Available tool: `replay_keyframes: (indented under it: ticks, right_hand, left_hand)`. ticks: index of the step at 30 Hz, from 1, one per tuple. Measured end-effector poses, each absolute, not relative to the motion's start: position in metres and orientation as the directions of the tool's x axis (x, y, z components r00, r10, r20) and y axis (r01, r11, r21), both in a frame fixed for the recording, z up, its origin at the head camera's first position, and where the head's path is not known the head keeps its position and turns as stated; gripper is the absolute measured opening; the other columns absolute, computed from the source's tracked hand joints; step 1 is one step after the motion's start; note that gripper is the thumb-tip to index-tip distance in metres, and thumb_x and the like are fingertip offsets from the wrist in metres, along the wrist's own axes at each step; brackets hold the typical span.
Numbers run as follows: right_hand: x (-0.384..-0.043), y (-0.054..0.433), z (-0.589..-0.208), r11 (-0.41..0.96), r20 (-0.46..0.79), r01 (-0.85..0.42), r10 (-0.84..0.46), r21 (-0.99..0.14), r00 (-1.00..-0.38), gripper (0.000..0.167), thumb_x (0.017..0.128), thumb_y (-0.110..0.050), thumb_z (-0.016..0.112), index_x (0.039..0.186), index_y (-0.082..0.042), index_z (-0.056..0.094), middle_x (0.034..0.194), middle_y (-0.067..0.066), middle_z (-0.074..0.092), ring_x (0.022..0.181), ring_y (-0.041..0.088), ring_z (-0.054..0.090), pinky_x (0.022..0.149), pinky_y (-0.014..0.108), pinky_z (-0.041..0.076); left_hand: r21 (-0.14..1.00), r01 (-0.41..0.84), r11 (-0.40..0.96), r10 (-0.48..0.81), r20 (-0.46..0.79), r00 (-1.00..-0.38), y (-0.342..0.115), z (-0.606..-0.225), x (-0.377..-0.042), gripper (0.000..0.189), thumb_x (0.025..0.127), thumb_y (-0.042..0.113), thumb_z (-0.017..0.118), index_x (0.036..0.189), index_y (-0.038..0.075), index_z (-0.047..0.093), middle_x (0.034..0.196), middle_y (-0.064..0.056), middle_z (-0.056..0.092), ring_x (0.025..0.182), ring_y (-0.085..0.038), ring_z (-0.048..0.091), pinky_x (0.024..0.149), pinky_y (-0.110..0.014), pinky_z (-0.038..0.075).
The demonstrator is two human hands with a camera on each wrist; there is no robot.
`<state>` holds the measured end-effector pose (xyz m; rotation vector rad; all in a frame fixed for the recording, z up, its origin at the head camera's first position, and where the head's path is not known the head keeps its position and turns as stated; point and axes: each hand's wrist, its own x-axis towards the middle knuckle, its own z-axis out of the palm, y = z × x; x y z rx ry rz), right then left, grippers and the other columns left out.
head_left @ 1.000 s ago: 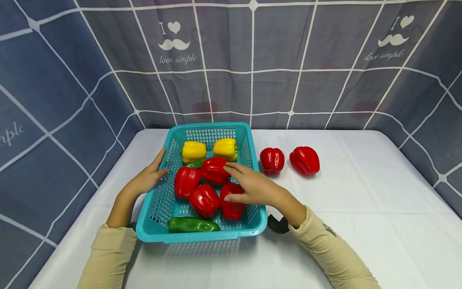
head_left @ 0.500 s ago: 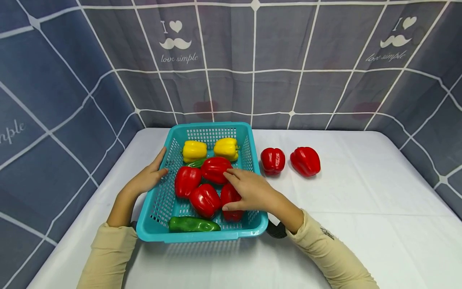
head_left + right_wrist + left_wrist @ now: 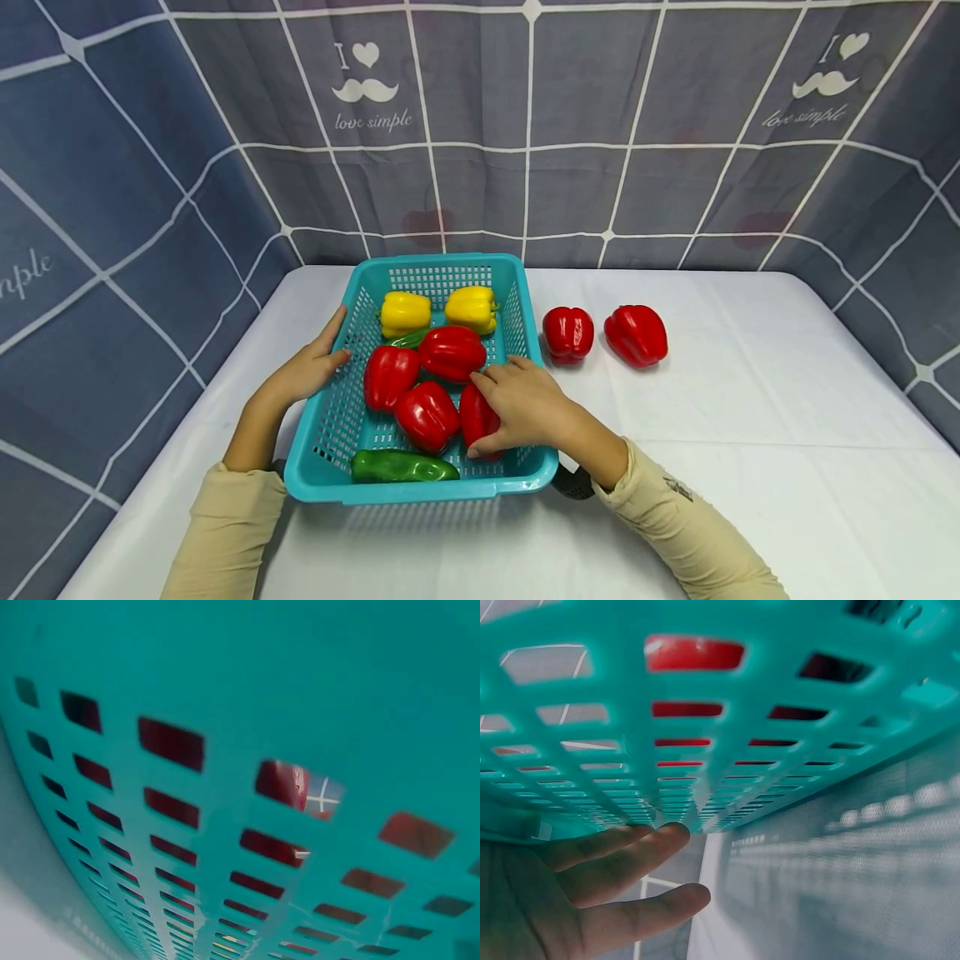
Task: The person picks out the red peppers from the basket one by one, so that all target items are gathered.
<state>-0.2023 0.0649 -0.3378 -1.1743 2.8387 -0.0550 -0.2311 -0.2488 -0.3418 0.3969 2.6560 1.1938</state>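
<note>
A turquoise basket [image 3: 420,493] holds several red bell peppers, two yellow bell peppers and green peppers. Against its left side rests my left hand [image 3: 303,371], the thumb at the rim; in the left wrist view its fingers [image 3: 641,907] lie fairly straight outside the slotted wall [image 3: 630,780]. Inside the basket at the right, my right hand [image 3: 528,408] grips a red bell pepper [image 3: 476,417], thumb at the near end and fingers over the far end. Part of that pepper is hidden by the hand. Only the basket wall [image 3: 217,817] shows clearly in the right wrist view.
Two red bell peppers [image 3: 567,335] [image 3: 636,336] lie on the white-covered table [image 3: 750,400] right of the basket. A long green pepper [image 3: 405,466] lies at the basket's near side, and yellow bell peppers [image 3: 405,314] at its far end. A grey checked curtain [image 3: 480,125] surrounds the table.
My right hand has come down and slightly toward me, from hovering over the peppers to closing around the rightmost red bell pepper in the basket. My left hand has stayed at the basket's side.
</note>
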Motion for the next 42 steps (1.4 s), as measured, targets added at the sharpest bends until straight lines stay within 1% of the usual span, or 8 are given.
replay_keyframes:
  ticks: [6, 10, 16, 20, 25, 32, 38, 42]
  right_hand:
    - [-0.201, 0.064, -0.338, 0.713, -0.079, -0.701, -0.7, -0.008, -0.71, 0.098, 0.062, -0.068, 0.066, 0.133, -0.004, 0.045, 0.125, 0.009, 0.056, 0.118, 0.021, 0.048, 0.108, 0.045, 0.028]
    - [-0.2, 0.063, -0.337, 0.72, -0.1, -0.694, -0.69, 0.001, -0.717, 0.1, 0.06, -0.066, 0.069, 0.135, -0.004, 0.043, 0.126, 0.009, 0.054, 0.119, 0.022, 0.047, 0.108, 0.045, 0.028]
    - [-0.2, 0.061, -0.337, 0.737, -0.12, -0.675, -0.669, 0.016, -0.733, 0.097, 0.061, -0.063, 0.07, 0.137, -0.01, 0.041, 0.123, 0.008, 0.055, 0.113, 0.024, 0.05, 0.103, 0.042, 0.033]
    - [-0.2, 0.061, -0.337, 0.735, -0.129, -0.678, -0.67, 0.019, -0.731, 0.096, 0.061, -0.061, 0.072, 0.139, -0.016, 0.039, 0.119, 0.008, 0.055, 0.108, 0.022, 0.05, 0.095, 0.038, 0.037]
    - [-0.201, 0.062, -0.337, 0.725, -0.128, -0.688, -0.681, 0.022, -0.721, 0.096, 0.062, -0.059, 0.072, 0.141, -0.018, 0.036, 0.124, 0.008, 0.051, 0.11, 0.023, 0.047, 0.09, 0.036, 0.04]
    - [-0.202, 0.065, -0.334, 0.717, -0.086, -0.694, -0.697, -0.066, -0.712, 0.095, 0.064, -0.052, 0.075, 0.141, -0.017, 0.034, 0.128, 0.008, 0.049, 0.112, 0.023, 0.045, 0.093, 0.039, 0.043]
    - [-0.205, 0.07, -0.329, 0.7, -0.035, -0.68, -0.702, -0.218, -0.712, 0.094, 0.064, -0.043, 0.079, 0.141, -0.015, 0.033, 0.13, 0.008, 0.046, 0.114, 0.022, 0.043, 0.08, 0.036, 0.053]
    - [-0.207, 0.075, -0.325, 0.677, -0.02, -0.669, -0.707, -0.308, -0.707, 0.094, 0.065, -0.04, 0.079, 0.142, -0.016, 0.031, 0.133, 0.008, 0.042, 0.119, 0.021, 0.039, 0.077, 0.035, 0.054]
  left_hand:
    - [0.758, 0.173, 0.629, 0.335, -0.064, -0.94, -0.249, -0.343, -0.232, 0.07, 0.092, 0.007, 0.032, 0.145, 0.008, -0.014, 0.151, -0.024, -0.003, 0.129, -0.051, 0.022, 0.086, -0.055, 0.046]
    - [0.751, 0.166, 0.639, 0.326, -0.07, -0.943, -0.249, -0.343, -0.232, 0.071, 0.092, 0.008, 0.033, 0.145, 0.009, -0.014, 0.151, -0.024, -0.001, 0.128, -0.05, 0.025, 0.087, -0.055, 0.045]
    - [0.742, 0.165, 0.649, 0.32, -0.07, -0.945, -0.249, -0.342, -0.232, 0.071, 0.092, 0.009, 0.034, 0.145, 0.008, -0.013, 0.151, -0.024, -0.002, 0.131, -0.049, 0.019, 0.097, -0.06, 0.034]
    - [0.748, 0.161, 0.644, 0.322, -0.074, -0.944, -0.249, -0.343, -0.232, 0.071, 0.092, 0.009, 0.033, 0.145, 0.008, -0.014, 0.151, -0.023, -0.003, 0.132, -0.048, 0.018, 0.095, -0.06, 0.036]
    - [0.746, 0.16, 0.647, 0.32, -0.075, -0.945, -0.249, -0.343, -0.232, 0.071, 0.092, 0.008, 0.033, 0.145, 0.008, -0.014, 0.151, -0.023, -0.002, 0.131, -0.049, 0.019, 0.095, -0.059, 0.037]
    - [0.75, 0.154, 0.643, 0.319, -0.08, -0.944, -0.249, -0.344, -0.232, 0.071, 0.092, 0.008, 0.033, 0.145, 0.009, -0.014, 0.15, -0.026, -0.001, 0.125, -0.052, 0.03, 0.083, -0.053, 0.048]
    - [0.747, 0.154, 0.647, 0.317, -0.08, -0.945, -0.25, -0.344, -0.232, 0.07, 0.092, 0.008, 0.032, 0.145, 0.009, -0.013, 0.151, -0.025, -0.001, 0.124, -0.052, 0.03, 0.082, -0.053, 0.049]
    - [0.745, 0.16, 0.647, 0.319, -0.074, -0.945, -0.25, -0.344, -0.233, 0.07, 0.092, 0.008, 0.032, 0.145, 0.008, -0.013, 0.151, -0.025, -0.001, 0.127, -0.052, 0.027, 0.084, -0.054, 0.047]
